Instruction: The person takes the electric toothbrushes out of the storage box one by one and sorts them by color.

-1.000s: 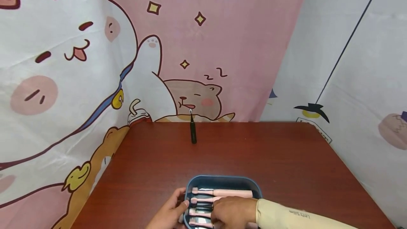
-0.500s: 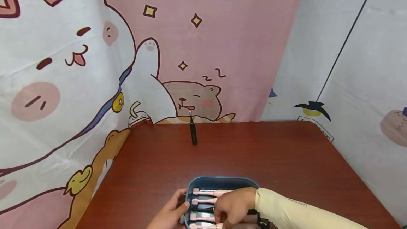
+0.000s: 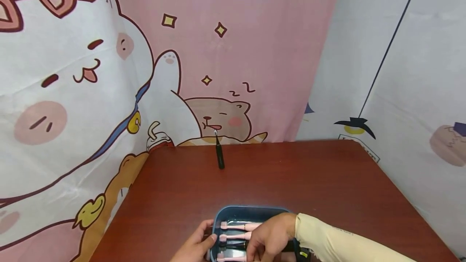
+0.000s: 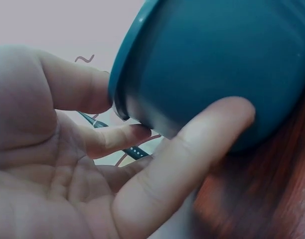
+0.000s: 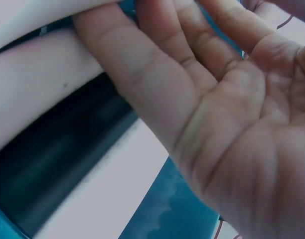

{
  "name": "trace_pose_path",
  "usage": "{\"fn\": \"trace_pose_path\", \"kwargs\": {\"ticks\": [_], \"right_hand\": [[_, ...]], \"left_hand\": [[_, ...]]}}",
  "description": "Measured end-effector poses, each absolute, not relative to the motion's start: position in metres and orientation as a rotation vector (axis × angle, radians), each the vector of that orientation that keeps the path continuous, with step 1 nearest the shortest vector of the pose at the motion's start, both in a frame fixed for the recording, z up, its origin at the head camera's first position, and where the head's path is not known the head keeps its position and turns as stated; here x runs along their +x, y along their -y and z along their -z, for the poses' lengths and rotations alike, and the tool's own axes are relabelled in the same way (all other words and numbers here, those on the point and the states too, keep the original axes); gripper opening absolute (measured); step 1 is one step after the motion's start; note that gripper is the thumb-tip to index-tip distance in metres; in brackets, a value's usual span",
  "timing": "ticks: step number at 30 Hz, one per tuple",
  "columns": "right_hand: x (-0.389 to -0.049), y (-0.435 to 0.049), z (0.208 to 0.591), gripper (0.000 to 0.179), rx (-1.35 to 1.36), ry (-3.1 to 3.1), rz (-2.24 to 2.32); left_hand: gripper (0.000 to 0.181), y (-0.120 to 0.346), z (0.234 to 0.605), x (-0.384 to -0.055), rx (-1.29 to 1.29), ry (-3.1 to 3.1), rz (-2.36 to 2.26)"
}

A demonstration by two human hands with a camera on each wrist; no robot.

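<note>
A blue tray holds several pink electric toothbrushes in a row, with a black electric toothbrush among them. My left hand grips the tray's left end; in the left wrist view its thumb presses the outer wall and a finger lies at the rim. Inside the tray, my right hand reaches down over the handles with curled fingers, seemingly pinching a pink toothbrush near the tray's front. Fingertips and that handle are partly hidden. The right wrist view shows a pale handle and a dark handle beside the hand.
A black electric toothbrush with a pale head lies alone near the far edge of the brown table. Cartoon-printed cloth hangs behind and at both sides. The tray's near side runs past the bottom of the head view.
My right hand has shifted slightly toward the near side of the tray, uncovering more of the black toothbrush's handle. The left hand stays on the tray. The head view has tilted up a little.
</note>
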State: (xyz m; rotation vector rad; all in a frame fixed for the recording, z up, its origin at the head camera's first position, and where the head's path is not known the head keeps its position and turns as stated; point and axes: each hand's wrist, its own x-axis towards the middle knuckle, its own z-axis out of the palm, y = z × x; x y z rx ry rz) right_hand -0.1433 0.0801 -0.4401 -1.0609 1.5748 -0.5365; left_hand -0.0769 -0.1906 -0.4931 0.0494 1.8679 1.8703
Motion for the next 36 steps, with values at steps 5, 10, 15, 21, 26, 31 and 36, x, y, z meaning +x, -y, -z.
{"fn": "trace_pose_path", "kwargs": {"ticks": [5, 10, 15, 21, 26, 31, 36], "right_hand": [[-0.145, -0.082, 0.442, 0.025, -1.006, -1.520, 0.590], [-0.148, -0.082, 0.442, 0.028, -1.096, -1.548, 0.545], [-0.149, -0.084, 0.440, 0.030, -1.016, -1.554, 0.561], [-0.154, -0.092, 0.436, 0.028, -0.852, -1.538, 0.644], [-0.159, -0.096, 0.437, 0.028, -0.828, -1.513, 0.724], [-0.164, -0.098, 0.436, 0.029, -0.804, -1.468, 0.832], [-0.173, -0.101, 0.432, 0.033, -0.810, -1.399, 0.931]], "left_hand": [[0.045, 0.190, 0.493, -0.076, 0.062, -1.839, -1.901], [0.045, 0.190, 0.490, -0.075, 0.044, -1.778, -1.932], [0.045, 0.189, 0.489, -0.076, 0.026, -1.822, -1.890], [0.044, 0.190, 0.490, -0.076, 0.067, -1.821, -1.921], [0.043, 0.193, 0.491, -0.075, 0.127, -1.869, -1.890], [0.044, 0.192, 0.492, -0.074, 0.156, -1.886, -1.882], [0.043, 0.191, 0.494, -0.073, 0.173, -1.927, -1.872]]}}
